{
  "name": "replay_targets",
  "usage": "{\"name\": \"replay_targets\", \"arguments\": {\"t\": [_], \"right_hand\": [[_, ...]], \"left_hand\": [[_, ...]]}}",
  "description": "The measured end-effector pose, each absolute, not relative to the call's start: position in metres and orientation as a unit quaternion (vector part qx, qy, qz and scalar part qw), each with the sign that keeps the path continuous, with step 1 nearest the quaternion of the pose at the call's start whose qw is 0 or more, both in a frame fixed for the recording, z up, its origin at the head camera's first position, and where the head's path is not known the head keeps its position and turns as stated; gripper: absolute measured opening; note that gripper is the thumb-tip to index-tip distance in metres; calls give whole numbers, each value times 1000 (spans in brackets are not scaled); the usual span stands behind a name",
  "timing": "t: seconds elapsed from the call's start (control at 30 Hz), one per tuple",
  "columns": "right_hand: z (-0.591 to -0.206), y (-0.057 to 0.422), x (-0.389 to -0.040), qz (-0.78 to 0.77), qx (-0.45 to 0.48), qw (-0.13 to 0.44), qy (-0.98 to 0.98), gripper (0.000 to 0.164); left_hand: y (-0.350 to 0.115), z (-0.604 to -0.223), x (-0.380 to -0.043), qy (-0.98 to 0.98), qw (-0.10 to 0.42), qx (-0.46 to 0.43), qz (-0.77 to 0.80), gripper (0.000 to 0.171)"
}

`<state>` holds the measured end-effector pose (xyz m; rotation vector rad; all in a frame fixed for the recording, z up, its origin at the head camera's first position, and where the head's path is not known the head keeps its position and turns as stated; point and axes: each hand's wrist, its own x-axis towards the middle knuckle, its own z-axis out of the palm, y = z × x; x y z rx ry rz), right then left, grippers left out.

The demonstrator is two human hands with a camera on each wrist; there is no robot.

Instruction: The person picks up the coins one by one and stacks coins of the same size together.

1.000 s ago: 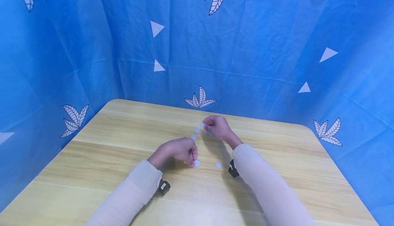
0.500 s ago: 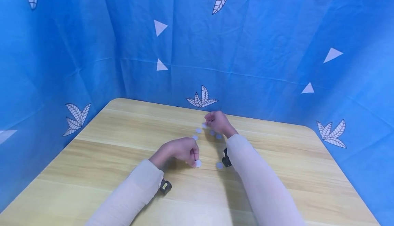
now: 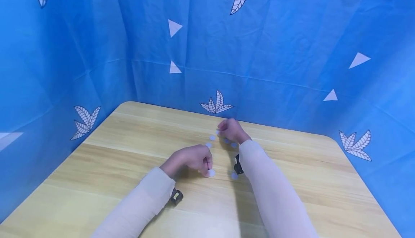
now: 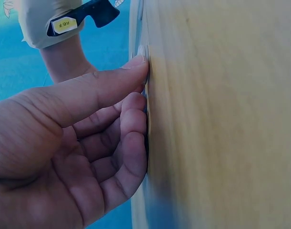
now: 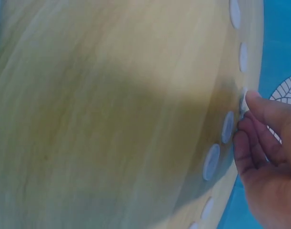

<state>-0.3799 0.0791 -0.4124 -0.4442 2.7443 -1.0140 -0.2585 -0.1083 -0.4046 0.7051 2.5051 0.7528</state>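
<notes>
In the head view my left hand (image 3: 194, 158) is low over the wooden table, thumb and fingertips at the left edge of a flat white disc (image 3: 212, 173). The left wrist view has its thumb and curled index finger pinching that thin disc (image 4: 142, 50) at the tabletop. Farther back, my right hand (image 3: 231, 130) has its fingertips on another white disc (image 3: 218, 132) near the table's far edge. From the right wrist, thumb and forefinger pinch this disc (image 5: 244, 101), partly covered by the fingers.
Two white discs lie left of my right hand, the nearer one (image 3: 208, 145) beyond my left hand. Others lie beneath and beside the right hand, including one disc (image 3: 234, 145). A further disc (image 3: 234, 175) is near the right wrist camera. Blue patterned cloth (image 3: 207, 50) hangs behind the table.
My right hand rose slightly and came back down at the far disc, its forearm swinging left and uncovering another disc. The left hand stays at its disc. The head view has shifted slightly.
</notes>
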Motion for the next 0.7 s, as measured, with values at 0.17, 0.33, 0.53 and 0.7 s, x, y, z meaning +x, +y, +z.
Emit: {"name": "replay_targets", "arguments": {"t": [0.17, 0.33, 0.53, 0.7], "right_hand": [[-419, 78, -384, -331, -138, 86, 930, 17], [-417, 75, -385, -327, -133, 92, 931, 14], [-414, 75, -386, -318, -130, 132, 930, 11], [-412, 77, -389, -298, -140, 162, 930, 11]], "left_hand": [[-108, -404, -259, 903, 217, 252, 271, 17], [-109, -403, -259, 906, 211, 252, 267, 17], [-109, -402, -256, 904, 213, 250, 272, 16], [-108, -403, -255, 903, 209, 257, 274, 17]]}}
